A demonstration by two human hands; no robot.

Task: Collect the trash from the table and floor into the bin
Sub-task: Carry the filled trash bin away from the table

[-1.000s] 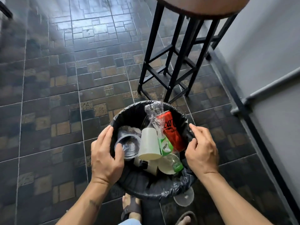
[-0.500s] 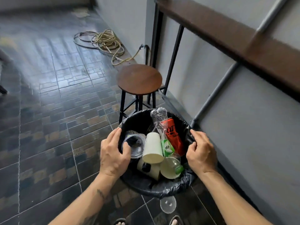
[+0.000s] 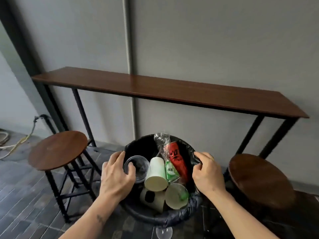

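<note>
Both hands grip the bin (image 3: 146,215) by its rim: the left hand (image 3: 115,176) is clamped over the left edge with its thumb inside, and the right hand (image 3: 208,173) is closed on the right edge, its fingers pinching the black liner (image 3: 193,152) there. Between the two hands the trash sits inside the bin: a clear plastic cup (image 3: 138,168) just beside the left thumb, a white paper cup (image 3: 156,173) in the middle, a second paper cup (image 3: 176,195) lower down, and a red can (image 3: 177,161) wrapped with clear plastic nearer the right hand. Beyond the hands a long wooden table (image 3: 172,90) stands against the wall, with a round stool (image 3: 58,150) out past the left hand and another stool (image 3: 259,180) just beside the right wrist.
</note>
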